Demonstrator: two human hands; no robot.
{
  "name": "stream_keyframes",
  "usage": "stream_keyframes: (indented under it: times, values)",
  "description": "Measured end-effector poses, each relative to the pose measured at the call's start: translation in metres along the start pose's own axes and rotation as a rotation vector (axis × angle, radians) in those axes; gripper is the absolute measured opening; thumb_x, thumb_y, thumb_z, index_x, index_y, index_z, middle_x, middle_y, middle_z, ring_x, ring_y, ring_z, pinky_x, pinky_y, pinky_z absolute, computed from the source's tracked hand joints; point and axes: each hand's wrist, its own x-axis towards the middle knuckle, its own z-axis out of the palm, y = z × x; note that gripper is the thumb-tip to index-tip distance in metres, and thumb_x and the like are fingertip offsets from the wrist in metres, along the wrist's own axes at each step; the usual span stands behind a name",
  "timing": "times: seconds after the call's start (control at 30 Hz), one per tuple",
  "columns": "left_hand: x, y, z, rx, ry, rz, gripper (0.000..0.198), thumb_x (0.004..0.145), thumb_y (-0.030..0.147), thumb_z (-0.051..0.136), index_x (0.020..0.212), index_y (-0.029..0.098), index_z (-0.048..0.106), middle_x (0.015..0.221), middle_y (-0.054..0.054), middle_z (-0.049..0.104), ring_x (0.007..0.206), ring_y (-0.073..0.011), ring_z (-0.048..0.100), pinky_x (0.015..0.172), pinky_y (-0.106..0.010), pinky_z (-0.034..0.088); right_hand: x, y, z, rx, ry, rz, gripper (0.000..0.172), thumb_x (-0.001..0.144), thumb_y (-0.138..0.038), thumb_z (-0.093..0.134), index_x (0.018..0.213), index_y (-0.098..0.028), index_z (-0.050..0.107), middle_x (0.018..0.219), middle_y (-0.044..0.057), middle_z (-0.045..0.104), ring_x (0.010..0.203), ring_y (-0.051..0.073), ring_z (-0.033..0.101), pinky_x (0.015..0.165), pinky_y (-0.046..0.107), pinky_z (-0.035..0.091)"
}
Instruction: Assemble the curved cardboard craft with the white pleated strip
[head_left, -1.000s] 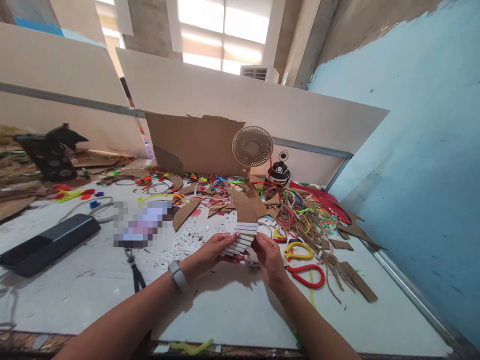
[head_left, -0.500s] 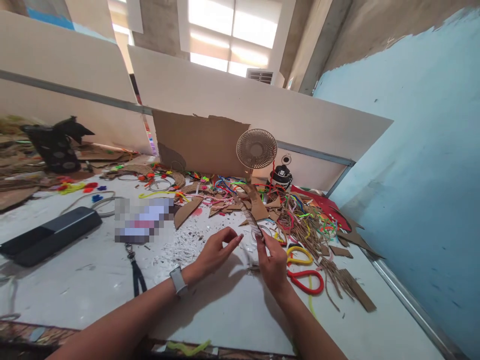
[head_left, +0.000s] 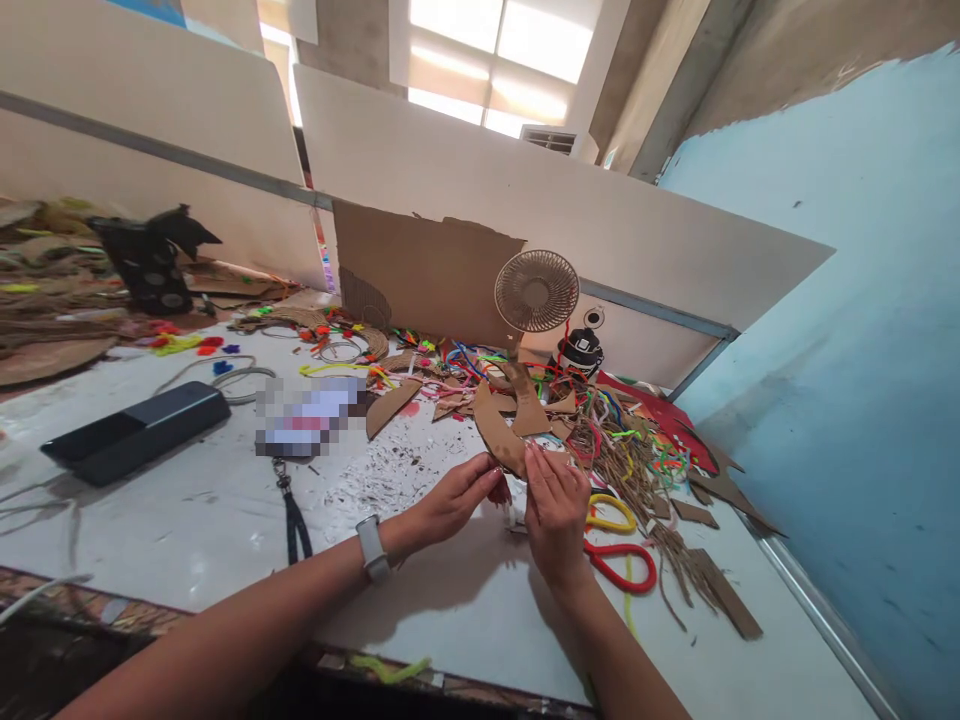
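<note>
A curved strip of brown cardboard [head_left: 496,432] is held up over the table, its flat face toward me. My right hand [head_left: 555,510] grips its lower end, fingers lying across the face. My left hand [head_left: 461,495], wearing a grey watch on the wrist, is closed at the strip's lower left edge, its fingertips partly hidden. Just right of my right hand lie scissors with one yellow and one red handle [head_left: 622,567]; their blades are hidden.
Cardboard scraps [head_left: 394,408], paper-like strands [head_left: 611,440] and colourful pipe cleaners litter the back and right. A small fan [head_left: 536,290] stands behind. To the left are a phone [head_left: 315,415] with a strap and a dark oblong case [head_left: 139,432]. A blue wall [head_left: 847,370] bounds the right.
The cardboard strip has turned from edge-on to face-on. My left hand has closed in from apart to its lower edge, and my right fingers now lie across it. The view has shifted slightly.
</note>
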Motion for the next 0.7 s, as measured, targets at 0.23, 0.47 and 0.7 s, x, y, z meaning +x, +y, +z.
stream_keyframes:
  times: [0.23,0.47,0.7]
  values:
    - [0.001,0.001,0.003,-0.217,-0.03,-0.113,0.037,0.084,0.048,0.042,0.077,0.013,0.05,0.07,-0.004,0.057,0.062,-0.0111,0.053,0.062,-0.025,0.043,-0.002,0.002,0.001,-0.045,-0.024,0.029,0.051,0.081,-0.004,0.035,0.129,-0.022,0.042,0.118,0.009,0.059,0.112,0.02,0.05,0.094,0.041,0.024]
    - [0.001,-0.004,-0.001,-0.169,-0.001,-0.054,0.038,0.084,0.049,0.041,0.087,0.013,0.051,0.066,-0.003,0.058,0.061,-0.0109,0.054,0.061,-0.024,0.044,-0.008,-0.001,0.012,0.153,-0.036,0.105,0.042,0.085,-0.009,0.038,0.125,-0.019,0.046,0.106,0.009,0.065,0.095,0.019,0.059,0.086,0.037,0.036]
    - [0.0,-0.004,0.001,-0.152,0.053,-0.133,0.044,0.08,0.053,0.046,0.072,0.011,0.058,0.047,0.001,0.053,0.042,-0.0076,0.048,0.044,-0.019,0.038,-0.01,-0.01,0.013,0.306,-0.038,0.121,0.034,0.086,-0.014,0.041,0.118,-0.02,0.053,0.099,0.009,0.066,0.09,0.02,0.06,0.082,0.039,0.042]
